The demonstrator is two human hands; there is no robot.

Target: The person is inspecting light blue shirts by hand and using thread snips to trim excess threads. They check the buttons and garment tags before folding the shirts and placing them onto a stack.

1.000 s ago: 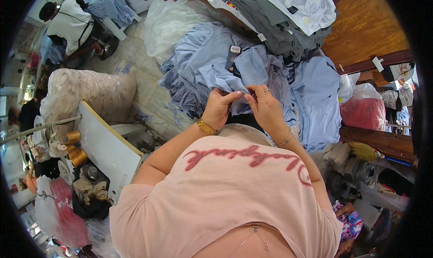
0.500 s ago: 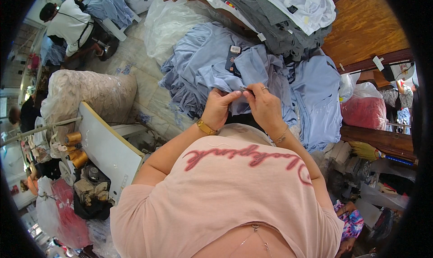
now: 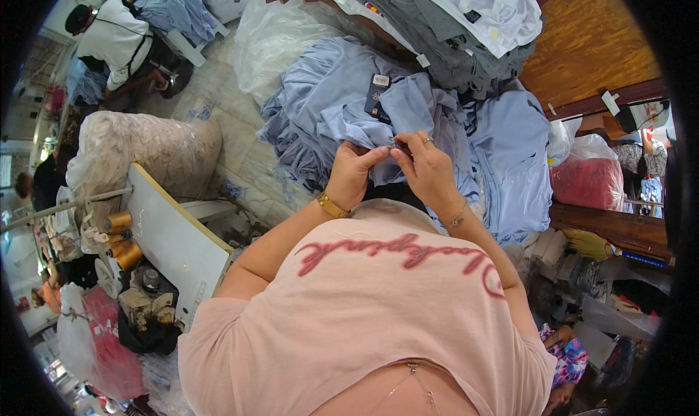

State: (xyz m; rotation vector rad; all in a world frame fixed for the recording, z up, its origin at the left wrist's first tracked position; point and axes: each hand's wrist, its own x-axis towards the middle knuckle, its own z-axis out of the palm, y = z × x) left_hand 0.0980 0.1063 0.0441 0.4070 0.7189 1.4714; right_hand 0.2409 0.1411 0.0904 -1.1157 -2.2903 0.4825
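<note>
In front of me lies a heap of light blue garments [image 3: 313, 88], with a dark hang tag [image 3: 378, 99] on the top one. My left hand [image 3: 351, 174] pinches the near edge of that light blue garment [image 3: 364, 130] between thumb and fingers. Close beside it, my right hand [image 3: 428, 172] is closed in a pinch at the same edge. A small dark thing shows at its fingertips, too small to name. The thumbs of both hands almost meet, and the cloth under the fingers is partly hidden.
More light blue garments [image 3: 510, 161] hang on the right. Grey garments [image 3: 444, 48] and white ones are stacked behind. At left stand a white tabletop [image 3: 171, 234], thread cones [image 3: 120, 238] and a stuffed sack [image 3: 145, 154]. A person [image 3: 120, 41] works at the far left.
My right hand's fingers have shifted slightly at the cloth edge, and the small dark thing shows less. My left hand keeps its grip in the same place.
</note>
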